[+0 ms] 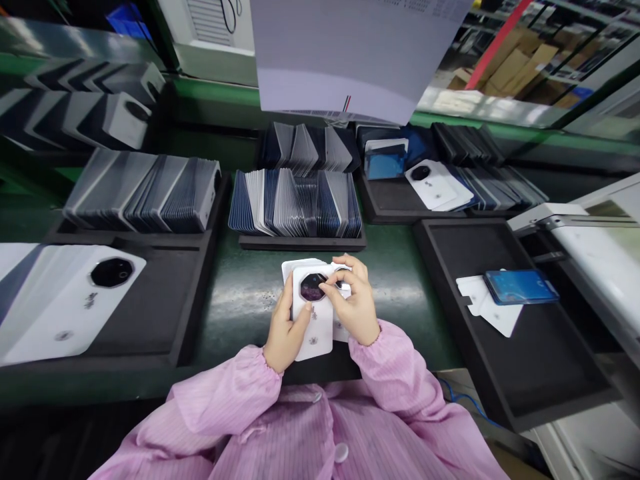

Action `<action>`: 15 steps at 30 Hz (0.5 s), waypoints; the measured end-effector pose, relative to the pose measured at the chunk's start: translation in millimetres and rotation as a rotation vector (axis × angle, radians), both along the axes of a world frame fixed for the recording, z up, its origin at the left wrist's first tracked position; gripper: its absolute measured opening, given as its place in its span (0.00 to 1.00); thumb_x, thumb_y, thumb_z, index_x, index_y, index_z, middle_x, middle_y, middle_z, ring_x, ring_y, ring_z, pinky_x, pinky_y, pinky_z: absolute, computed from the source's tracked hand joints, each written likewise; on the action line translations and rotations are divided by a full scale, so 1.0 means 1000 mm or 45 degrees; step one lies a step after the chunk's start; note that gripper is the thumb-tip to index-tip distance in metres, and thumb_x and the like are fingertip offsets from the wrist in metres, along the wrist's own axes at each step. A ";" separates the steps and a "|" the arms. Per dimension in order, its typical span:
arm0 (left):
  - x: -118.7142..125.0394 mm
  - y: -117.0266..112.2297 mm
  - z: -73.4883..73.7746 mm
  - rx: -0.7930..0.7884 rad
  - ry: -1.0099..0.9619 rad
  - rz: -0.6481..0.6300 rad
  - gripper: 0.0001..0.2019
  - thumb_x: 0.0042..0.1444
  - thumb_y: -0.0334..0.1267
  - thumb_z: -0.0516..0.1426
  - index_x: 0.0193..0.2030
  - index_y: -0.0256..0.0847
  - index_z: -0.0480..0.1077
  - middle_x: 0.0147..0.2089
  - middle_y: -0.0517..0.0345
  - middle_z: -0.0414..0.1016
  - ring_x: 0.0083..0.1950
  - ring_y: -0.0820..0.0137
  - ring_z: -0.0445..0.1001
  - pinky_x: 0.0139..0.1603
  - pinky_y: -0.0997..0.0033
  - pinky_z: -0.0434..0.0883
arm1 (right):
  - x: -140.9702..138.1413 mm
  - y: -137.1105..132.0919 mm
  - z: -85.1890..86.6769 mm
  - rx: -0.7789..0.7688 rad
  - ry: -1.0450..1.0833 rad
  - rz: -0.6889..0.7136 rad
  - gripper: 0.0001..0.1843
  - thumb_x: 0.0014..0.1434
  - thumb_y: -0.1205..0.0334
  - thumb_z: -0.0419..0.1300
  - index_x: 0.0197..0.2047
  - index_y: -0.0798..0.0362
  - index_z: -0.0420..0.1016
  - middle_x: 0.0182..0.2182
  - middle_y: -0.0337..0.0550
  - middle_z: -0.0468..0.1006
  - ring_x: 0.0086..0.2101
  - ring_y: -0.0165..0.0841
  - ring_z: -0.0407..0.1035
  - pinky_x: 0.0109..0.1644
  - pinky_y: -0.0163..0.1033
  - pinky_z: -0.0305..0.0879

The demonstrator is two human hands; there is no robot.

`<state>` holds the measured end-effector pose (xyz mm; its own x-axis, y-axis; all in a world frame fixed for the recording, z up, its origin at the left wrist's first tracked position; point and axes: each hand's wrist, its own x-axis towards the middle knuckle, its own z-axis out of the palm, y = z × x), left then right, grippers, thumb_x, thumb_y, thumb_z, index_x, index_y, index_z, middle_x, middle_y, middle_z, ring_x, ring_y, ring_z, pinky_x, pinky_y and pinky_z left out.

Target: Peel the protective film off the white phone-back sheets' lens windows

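My left hand (285, 331) is closed on the left edge of a white phone back panel (321, 328), its thumb lying on the front face. The panel has a dark octagonal camera area (312, 288) near its top and small dark markings below. At the right edge of that camera area, my right hand (357, 300) has its thumb and index finger pinched together. Whatever is between those fingertips is too small to make out. Other white panels (299, 263) show behind the held one, partly covered by it and by my right hand.
Behind my hands stands a black tray (300, 243) packed with upright panels. More racks of panels (145, 193) stand at left, with a white panel stack (75, 313) nearer. The right black tray (525, 373) holds white pieces and a blue-filmed phone (523, 287). A paper sheet (350, 53) hangs ahead.
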<state>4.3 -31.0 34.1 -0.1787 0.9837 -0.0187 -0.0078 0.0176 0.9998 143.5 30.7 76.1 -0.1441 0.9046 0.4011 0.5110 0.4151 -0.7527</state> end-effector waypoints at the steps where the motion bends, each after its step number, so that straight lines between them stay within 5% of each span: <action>1: 0.000 0.001 0.001 -0.013 -0.030 0.001 0.32 0.61 0.41 0.55 0.70 0.47 0.50 0.70 0.52 0.58 0.69 0.61 0.58 0.68 0.60 0.57 | 0.000 -0.001 -0.001 0.113 -0.043 0.024 0.05 0.56 0.64 0.63 0.29 0.50 0.72 0.49 0.48 0.72 0.58 0.47 0.60 0.60 0.60 0.60; 4: 0.000 0.003 0.007 -0.059 -0.106 0.004 0.31 0.62 0.42 0.54 0.70 0.46 0.50 0.68 0.51 0.61 0.67 0.62 0.62 0.67 0.62 0.60 | 0.000 -0.006 -0.005 0.420 -0.130 0.275 0.06 0.57 0.69 0.61 0.32 0.48 0.70 0.41 0.43 0.78 0.53 0.43 0.69 0.60 0.61 0.58; 7: -0.001 0.006 0.010 -0.084 -0.117 0.019 0.31 0.62 0.42 0.54 0.70 0.45 0.50 0.68 0.51 0.62 0.68 0.62 0.62 0.67 0.62 0.59 | 0.001 -0.010 -0.012 0.524 -0.080 0.529 0.10 0.57 0.74 0.59 0.37 0.48 0.68 0.33 0.37 0.81 0.41 0.36 0.77 0.60 0.60 0.60; 15: -0.004 0.007 0.011 -0.089 -0.163 0.015 0.33 0.60 0.45 0.56 0.70 0.45 0.50 0.70 0.51 0.59 0.70 0.59 0.58 0.69 0.61 0.56 | 0.000 -0.012 -0.013 0.534 0.012 0.584 0.19 0.58 0.74 0.58 0.50 0.48 0.65 0.33 0.40 0.83 0.33 0.32 0.79 0.50 0.51 0.74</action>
<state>0.0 -24.1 45.4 -0.1821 0.9771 -0.1103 -0.1356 0.0862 0.9870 143.8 18.9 63.1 -0.4755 0.5167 0.7120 0.2043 0.8521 -0.4819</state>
